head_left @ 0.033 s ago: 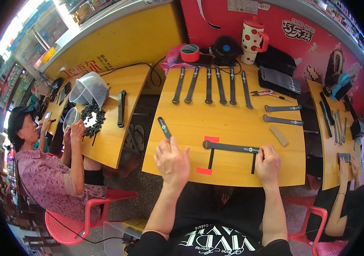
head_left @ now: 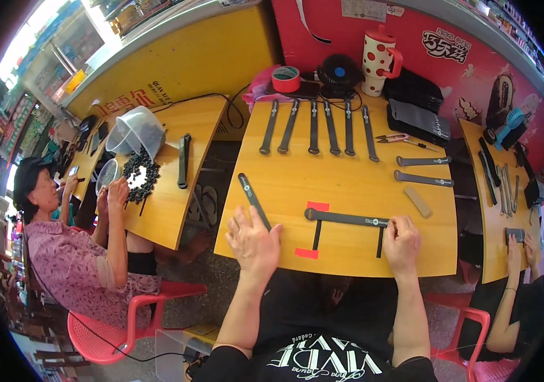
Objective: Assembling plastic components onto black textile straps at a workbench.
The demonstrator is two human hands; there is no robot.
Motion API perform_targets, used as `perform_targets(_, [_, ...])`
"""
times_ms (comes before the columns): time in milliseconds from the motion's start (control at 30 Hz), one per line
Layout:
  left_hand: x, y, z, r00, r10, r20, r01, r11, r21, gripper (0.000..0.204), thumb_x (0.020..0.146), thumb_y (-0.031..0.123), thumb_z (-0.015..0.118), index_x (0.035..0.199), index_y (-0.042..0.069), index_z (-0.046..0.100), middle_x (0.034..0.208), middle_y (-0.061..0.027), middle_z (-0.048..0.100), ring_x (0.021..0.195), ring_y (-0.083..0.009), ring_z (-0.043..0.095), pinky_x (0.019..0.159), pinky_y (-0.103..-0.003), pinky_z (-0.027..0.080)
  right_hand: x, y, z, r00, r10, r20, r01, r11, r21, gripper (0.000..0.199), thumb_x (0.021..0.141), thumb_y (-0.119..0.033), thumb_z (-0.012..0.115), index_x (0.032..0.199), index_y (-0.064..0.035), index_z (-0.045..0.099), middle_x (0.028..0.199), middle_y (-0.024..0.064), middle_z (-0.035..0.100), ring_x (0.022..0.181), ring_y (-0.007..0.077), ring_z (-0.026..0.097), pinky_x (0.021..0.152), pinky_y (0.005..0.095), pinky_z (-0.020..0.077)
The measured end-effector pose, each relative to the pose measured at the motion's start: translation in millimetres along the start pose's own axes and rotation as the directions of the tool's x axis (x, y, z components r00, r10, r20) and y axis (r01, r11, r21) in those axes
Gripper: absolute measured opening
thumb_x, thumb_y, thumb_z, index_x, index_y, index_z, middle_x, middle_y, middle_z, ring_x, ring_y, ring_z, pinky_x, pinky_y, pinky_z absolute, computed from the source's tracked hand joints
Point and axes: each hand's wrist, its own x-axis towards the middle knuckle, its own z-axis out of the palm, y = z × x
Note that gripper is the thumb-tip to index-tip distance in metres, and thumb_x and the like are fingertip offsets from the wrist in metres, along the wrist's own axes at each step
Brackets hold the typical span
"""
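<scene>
A dark grey strap (head_left: 348,218) with a rounded left end lies crosswise over two black lines on the table. My right hand (head_left: 402,245) is closed on its right end, the fingertips pinched together. My left hand (head_left: 251,244) rests with its fingers apart beside another dark strap (head_left: 251,194), which runs slantwise up from under the hand. The hand covers part of that strap's near side. Red tape pieces (head_left: 306,253) mark the table at the ends of the left black line.
Several matching straps (head_left: 314,127) lie in a row at the far side, with two more straps (head_left: 423,179) at the right. Snips (head_left: 393,137), a tan block (head_left: 417,202), a dotted tumbler (head_left: 377,63) and a small fan (head_left: 339,73) surround them. People work at tables on both sides.
My left hand has shifted slightly left and nearer to me, and its fingers uncover more of the slanted strap. My right hand keeps its place on the other strap.
</scene>
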Motion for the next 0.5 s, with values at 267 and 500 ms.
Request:
perform_targets(267, [-8.7,-150.3,32.0,0.951,-0.239,0.194,0.304,0.635,-0.710,0.032,0.083,0.020,0.071,0.096,-0.009,0.065,0.092,-0.0180,0.065,0.080,-0.0250,0.062,0.074,-0.037,0.049,-9.4,-22.6,-24.3,0.912,-0.205,-0.356,0.269,0.953,0.142,0.014,0.078,0.010,0.058,0.089,0.0029,0.061,0.072,0.0134,0.055,0.060,0.0287,0.053,0.053,0.0348,0.0427])
perform_targets(500, [-30.0,-95.6,-25.7,0.880,-0.404,-0.249,0.005,0.531,-0.847,0.007,0.082,-0.003,0.065,0.089,-0.004,0.067,0.070,-0.0062,0.065,0.056,-0.0091,0.058,0.048,-0.021,0.042,-84.5,-121.4,-27.7,0.810,-0.176,0.559,-0.381,0.568,0.730,0.023,0.081,-0.001,0.073,0.103,-0.0029,0.066,0.078,0.0038,0.062,0.068,0.0101,0.059,0.060,0.0260,0.0472])
